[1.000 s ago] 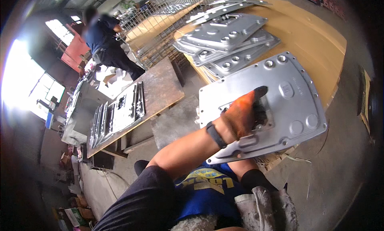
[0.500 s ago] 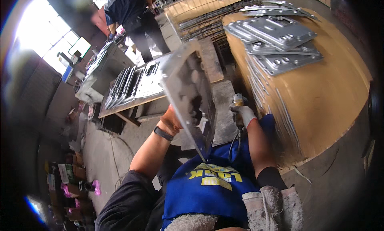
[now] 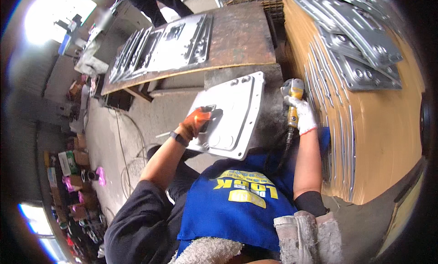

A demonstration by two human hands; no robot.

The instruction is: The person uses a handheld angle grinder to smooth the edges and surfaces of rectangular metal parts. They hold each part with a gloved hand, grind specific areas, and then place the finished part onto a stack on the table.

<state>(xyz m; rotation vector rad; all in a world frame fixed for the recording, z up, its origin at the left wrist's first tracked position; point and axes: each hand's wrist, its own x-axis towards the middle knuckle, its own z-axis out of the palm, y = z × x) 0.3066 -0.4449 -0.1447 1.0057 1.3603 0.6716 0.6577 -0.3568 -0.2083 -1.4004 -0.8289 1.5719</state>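
My left hand (image 3: 195, 123), in an orange glove, grips a flat silver metal cover plate (image 3: 235, 111) by the cutout in its middle. The plate is tilted in front of my apron, over a dark grey work surface (image 3: 271, 113). Bolt holes line its rim, and two round bosses show near the far edge. In a white glove, my right hand (image 3: 302, 116) is closed round a yellow hand grinder (image 3: 294, 91), apart from the plate. A dark hose (image 3: 287, 145) runs from the tool down toward my apron. My left fingers are partly hidden in the cutout.
Similar plates (image 3: 175, 44) lie on a brown table (image 3: 242, 38) ahead. On my right, more plates (image 3: 353, 40) are piled on a cardboard-covered stack (image 3: 378, 131), with plate edges jutting from its side. A person (image 3: 159, 3) stands beyond the table. Cables (image 3: 123, 150) trail on the left floor.
The plate has turned from nearly edge-on to show its broad face, lying flatter. My right hand has moved slightly forward and right with the grinder. The view has tipped down.
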